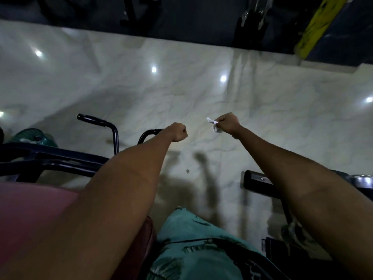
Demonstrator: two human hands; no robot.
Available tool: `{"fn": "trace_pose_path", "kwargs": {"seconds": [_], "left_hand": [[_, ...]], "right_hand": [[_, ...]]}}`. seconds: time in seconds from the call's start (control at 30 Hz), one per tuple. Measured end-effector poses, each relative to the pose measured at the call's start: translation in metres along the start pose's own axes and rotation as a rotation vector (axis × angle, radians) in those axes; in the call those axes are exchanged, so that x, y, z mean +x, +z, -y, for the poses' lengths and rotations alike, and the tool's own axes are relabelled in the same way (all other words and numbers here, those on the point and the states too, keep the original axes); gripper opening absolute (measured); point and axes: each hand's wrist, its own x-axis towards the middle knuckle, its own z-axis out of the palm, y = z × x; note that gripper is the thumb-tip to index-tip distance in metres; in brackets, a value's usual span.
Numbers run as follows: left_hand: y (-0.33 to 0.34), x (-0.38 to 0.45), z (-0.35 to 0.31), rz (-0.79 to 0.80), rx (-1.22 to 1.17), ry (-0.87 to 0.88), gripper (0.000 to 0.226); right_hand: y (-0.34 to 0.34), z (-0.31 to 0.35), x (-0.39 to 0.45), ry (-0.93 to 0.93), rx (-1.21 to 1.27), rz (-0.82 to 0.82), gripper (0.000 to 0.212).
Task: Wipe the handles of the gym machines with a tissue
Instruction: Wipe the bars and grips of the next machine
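Seen from a head camera looking down at a pale marble floor (pixel 181 81); every place below is given relative to the curved black handle bar (pixel 150 134) at centre-left.

Nearest the viewer, below the handle bar, teal patterned clothing (pixel 193 249) covers the person's lap; to its left sits a padded maroon seat (pixel 30 215); a dark machine frame (pixel 60 158) runs left of the handle bar.

Both bare arms stretch forward. The left hand (pixel 178 132) is curled into a fist just right of the handle bar's end, apparently touching or passing in front of it; whether the fingers actually wrap the grip cannot be told. The right hand (pixel 228 123) is farther right, well apart from the bar, its fingers pinched closed on a small crumpled white tissue (pixel 214 125) that pokes out to the left; the tissue hangs in the air, touching no handle.

A second black handle (pixel 91 119) rises left of and beyond the bar; farther off, dark machine bases and a yellow post (pixel 314 25) line the far edge of the floor.

Likely risks: the tissue is bunched very small, so bare fingers may rub the grip instead of paper; thin paper could tear or slip from the pinch; the dim light could leave the far handle missed.
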Motion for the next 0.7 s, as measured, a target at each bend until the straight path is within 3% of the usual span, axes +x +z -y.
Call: {"fn": "trace_pose_path", "kwargs": {"seconds": [0.3,0.7], "left_hand": [[-0.018,0.033,-0.056,-0.018,0.079,0.105,0.028],[-0.042,0.125,-0.155,0.034,0.21,0.373,0.024]], "right_hand": [[-0.053,-0.016,0.003,-0.041,0.035,-0.054,0.012],[-0.129,-0.069,0.044,0.155,-0.004,-0.211,0.017]]}}
